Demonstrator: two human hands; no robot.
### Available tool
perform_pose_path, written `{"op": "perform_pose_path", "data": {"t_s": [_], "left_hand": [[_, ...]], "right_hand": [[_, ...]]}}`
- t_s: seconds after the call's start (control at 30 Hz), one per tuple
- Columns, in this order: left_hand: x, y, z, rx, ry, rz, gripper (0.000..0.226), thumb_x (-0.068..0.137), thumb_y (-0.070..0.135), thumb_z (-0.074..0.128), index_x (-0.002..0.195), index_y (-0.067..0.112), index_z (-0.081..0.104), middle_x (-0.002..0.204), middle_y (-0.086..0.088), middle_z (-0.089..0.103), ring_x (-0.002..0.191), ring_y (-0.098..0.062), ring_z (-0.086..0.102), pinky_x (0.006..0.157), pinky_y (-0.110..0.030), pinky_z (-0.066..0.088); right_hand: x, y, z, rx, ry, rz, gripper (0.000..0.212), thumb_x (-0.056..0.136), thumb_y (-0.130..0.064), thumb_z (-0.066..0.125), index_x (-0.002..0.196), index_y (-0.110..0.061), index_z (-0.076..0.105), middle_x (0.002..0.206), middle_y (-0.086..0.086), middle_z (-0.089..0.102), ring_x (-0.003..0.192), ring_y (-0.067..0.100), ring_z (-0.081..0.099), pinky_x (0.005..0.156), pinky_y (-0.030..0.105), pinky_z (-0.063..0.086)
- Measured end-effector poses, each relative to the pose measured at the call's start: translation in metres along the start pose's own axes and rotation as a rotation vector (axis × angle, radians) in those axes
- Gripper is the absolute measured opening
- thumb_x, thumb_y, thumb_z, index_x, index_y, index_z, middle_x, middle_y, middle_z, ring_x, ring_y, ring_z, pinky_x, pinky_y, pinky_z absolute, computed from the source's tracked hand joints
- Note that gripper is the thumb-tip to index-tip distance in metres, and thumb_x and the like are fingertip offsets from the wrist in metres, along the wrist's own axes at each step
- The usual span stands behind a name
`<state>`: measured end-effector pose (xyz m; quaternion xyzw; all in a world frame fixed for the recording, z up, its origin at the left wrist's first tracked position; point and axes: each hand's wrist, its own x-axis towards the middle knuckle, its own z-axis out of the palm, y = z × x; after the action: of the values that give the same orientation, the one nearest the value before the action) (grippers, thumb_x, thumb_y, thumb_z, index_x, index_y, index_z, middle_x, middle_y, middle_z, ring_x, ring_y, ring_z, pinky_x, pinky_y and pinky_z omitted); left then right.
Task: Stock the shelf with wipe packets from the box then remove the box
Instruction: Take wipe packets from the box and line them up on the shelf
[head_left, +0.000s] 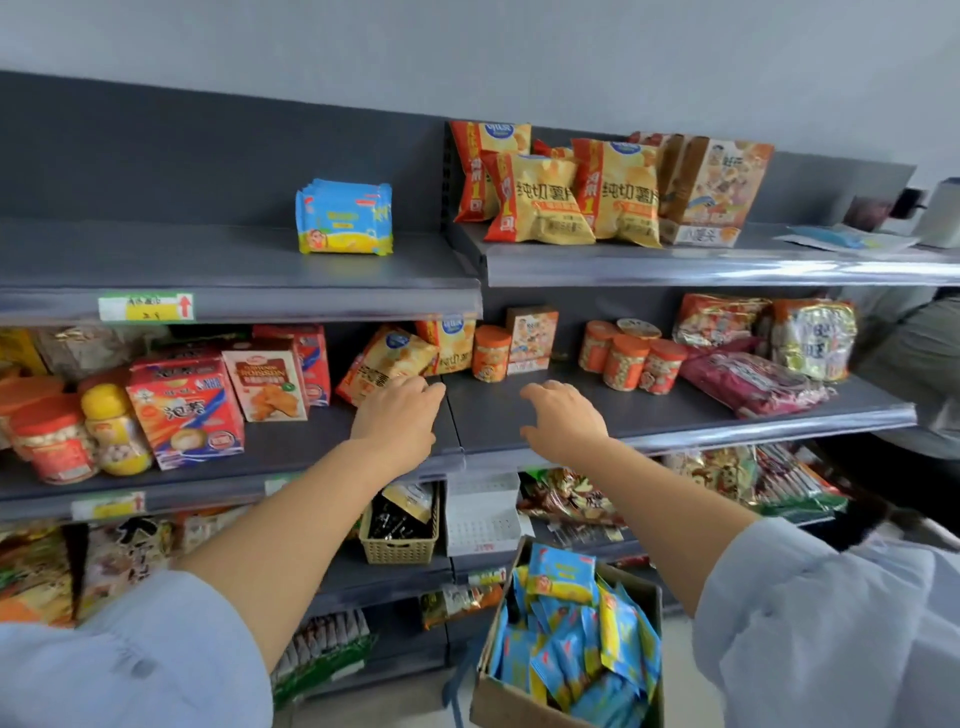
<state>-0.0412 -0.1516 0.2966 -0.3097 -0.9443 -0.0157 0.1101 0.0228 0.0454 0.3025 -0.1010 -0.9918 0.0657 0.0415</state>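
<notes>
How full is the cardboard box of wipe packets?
Nearly full: wipe packets heap to the rim of the cardboard box, one poking above it. Its bottom is hidden.

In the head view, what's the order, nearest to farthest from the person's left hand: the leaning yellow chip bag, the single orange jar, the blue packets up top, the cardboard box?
1. Yellow chip bag, on the middle shelf, beside the left hand.
2. Orange jar, same shelf, to the right.
3. Blue packets, on the top shelf, above.
4. Cardboard box, low and right.
</notes>
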Motion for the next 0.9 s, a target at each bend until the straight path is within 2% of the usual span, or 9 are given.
{"op": "perform_pose_path", "data": {"t_s": [0.13,0.27,0.37,0.57,0.77,0.9], "left_hand": [[0.001,0.041,0.04,-0.036,-0.08,0.024,0.047,0.09,0.023,0.062,0.133,0.017,0.043,0.127,-0.003,0.051,0.122,-0.023,0.044,0.093,-0.037,0.045],[-0.001,0.084,0.086,-0.078,-0.195,-0.01,0.049,0.091,0.023,0.061,0.136,0.017,0.042,0.133,-0.003,0.048,0.127,-0.024,0.041,0.096,-0.038,0.043],[-0.006,0.112,0.121,-0.115,-0.257,-0.04,0.05,0.091,0.02,0.061,0.137,0.016,0.042,0.135,-0.004,0.046,0.127,-0.024,0.04,0.098,-0.038,0.042],[-0.022,0.158,0.192,-0.196,-0.378,-0.05,0.036,0.089,0.023,0.059,0.124,0.017,0.052,0.123,-0.002,0.052,0.117,-0.023,0.046,0.09,-0.038,0.047],[-0.043,0.192,0.267,-0.196,-0.513,-0.021,0.031,0.09,0.021,0.059,0.121,0.018,0.057,0.119,-0.001,0.055,0.116,-0.022,0.048,0.087,-0.036,0.047],[-0.054,0.204,0.32,-0.17,-0.612,-0.004,0.025,0.092,0.022,0.058,0.116,0.018,0.057,0.114,-0.002,0.056,0.113,-0.024,0.051,0.084,-0.036,0.045]], "right_hand": [[-0.014,0.039,0.035,-0.008,-0.088,0.008,0.05,0.091,-0.021,0.057,0.138,-0.016,0.042,0.135,0.009,0.046,0.129,0.028,0.038,0.099,0.04,0.042],[-0.026,0.08,0.076,-0.036,-0.204,-0.009,0.04,0.09,-0.022,0.056,0.129,-0.015,0.049,0.129,0.011,0.05,0.123,0.031,0.044,0.096,0.041,0.045],[-0.034,0.109,0.109,-0.04,-0.285,-0.029,0.04,0.091,-0.022,0.057,0.129,-0.017,0.048,0.127,0.009,0.049,0.122,0.03,0.044,0.094,0.039,0.044],[-0.048,0.153,0.173,-0.053,-0.485,-0.076,0.043,0.093,-0.022,0.058,0.135,-0.017,0.047,0.136,0.008,0.046,0.129,0.028,0.039,0.096,0.04,0.045],[-0.058,0.177,0.243,-0.061,-0.614,-0.099,0.038,0.093,-0.024,0.057,0.13,-0.018,0.053,0.13,0.007,0.053,0.129,0.025,0.038,0.094,0.04,0.047],[-0.058,0.186,0.292,-0.144,-0.628,-0.202,0.043,0.09,-0.03,0.058,0.133,-0.023,0.052,0.136,0.003,0.051,0.13,0.024,0.037,0.104,0.038,0.037]]}}
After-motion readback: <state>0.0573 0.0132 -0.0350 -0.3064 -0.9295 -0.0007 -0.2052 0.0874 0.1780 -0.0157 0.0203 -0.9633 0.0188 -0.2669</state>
